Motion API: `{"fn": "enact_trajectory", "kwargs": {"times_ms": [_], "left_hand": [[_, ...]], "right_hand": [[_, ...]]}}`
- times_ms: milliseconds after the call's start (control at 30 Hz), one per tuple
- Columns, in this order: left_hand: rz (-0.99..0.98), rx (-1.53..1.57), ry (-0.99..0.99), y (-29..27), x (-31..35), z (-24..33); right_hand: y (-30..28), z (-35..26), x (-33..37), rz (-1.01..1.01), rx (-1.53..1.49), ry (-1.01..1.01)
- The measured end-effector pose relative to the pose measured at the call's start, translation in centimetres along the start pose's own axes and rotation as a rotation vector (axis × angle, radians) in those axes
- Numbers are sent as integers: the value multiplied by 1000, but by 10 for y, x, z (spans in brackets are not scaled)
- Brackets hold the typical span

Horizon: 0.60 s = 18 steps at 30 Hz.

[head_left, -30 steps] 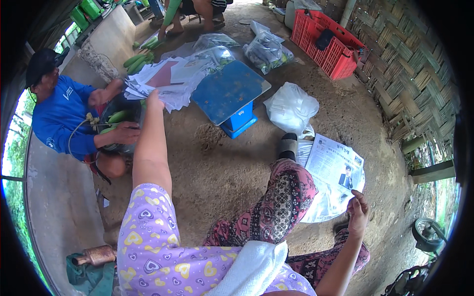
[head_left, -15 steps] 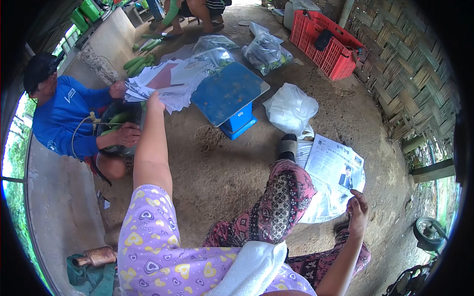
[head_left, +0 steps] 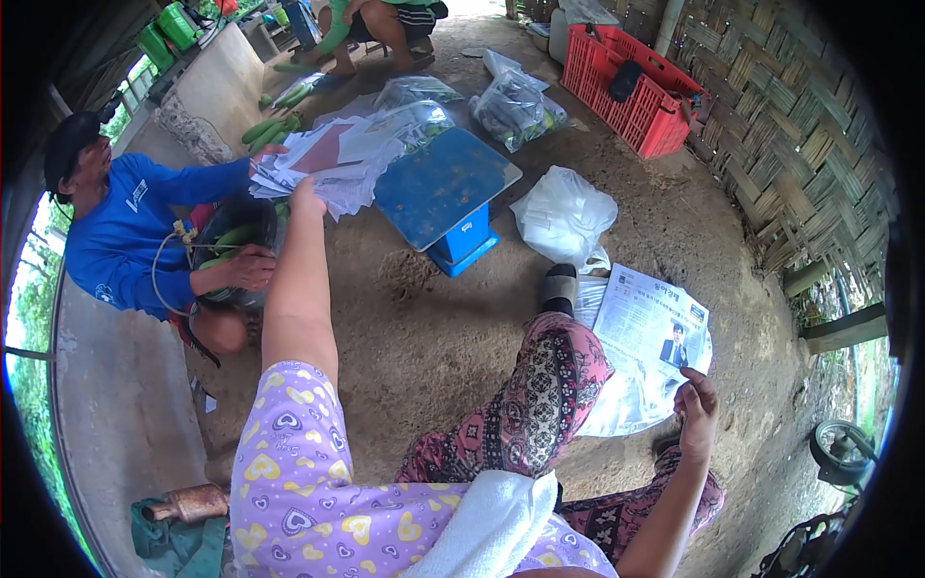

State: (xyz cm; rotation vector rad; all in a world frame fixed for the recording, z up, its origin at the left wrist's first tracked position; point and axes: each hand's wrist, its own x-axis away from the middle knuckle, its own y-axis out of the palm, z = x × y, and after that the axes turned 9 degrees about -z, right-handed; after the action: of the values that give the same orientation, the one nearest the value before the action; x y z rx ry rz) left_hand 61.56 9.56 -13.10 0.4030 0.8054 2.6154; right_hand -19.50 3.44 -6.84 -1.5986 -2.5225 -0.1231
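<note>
My left arm reaches far forward, and my left hand (head_left: pixel 306 196) is closed on the near edge of a fanned stack of paper sheets (head_left: pixel 328 159). A co-worker's hand touches the stack from its left side. My right hand (head_left: pixel 698 412) pinches the lower corner of a newspaper sheet (head_left: pixel 647 313), which lies over clear plastic (head_left: pixel 626 409) on the ground by my foot. Right of the paper stack stands a blue scale (head_left: pixel 446 188) with a flat square top.
The co-worker (head_left: pixel 135 222) in blue crouches at left beside a dark tub (head_left: pixel 252 275) of green produce. A white plastic bag (head_left: pixel 564 214), bagged produce (head_left: pixel 518 106) and a red crate (head_left: pixel 626 91) lie ahead. Another person (head_left: pixel 385 29) squats at the back.
The paper stack and the co-worker's hand on it have shifted slightly right. The person at the back leans lower with an arm down. My right hand stays at the newspaper's corner.
</note>
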Motion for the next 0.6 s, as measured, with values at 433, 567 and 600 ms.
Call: {"fn": "enact_trajectory", "kwargs": {"times_ms": [433, 567, 600], "left_hand": [[-124, -201, -219, 8, -35, -12], [-104, -244, -248, 13, -42, -6], [-102, -237, -246, 10, -51, 4]], "right_hand": [[-2, -3, 5, 29, 88, 68], [-8, 0, 6, 4, 76, 55], [-11, 3, 6, -4, 55, 44]]}}
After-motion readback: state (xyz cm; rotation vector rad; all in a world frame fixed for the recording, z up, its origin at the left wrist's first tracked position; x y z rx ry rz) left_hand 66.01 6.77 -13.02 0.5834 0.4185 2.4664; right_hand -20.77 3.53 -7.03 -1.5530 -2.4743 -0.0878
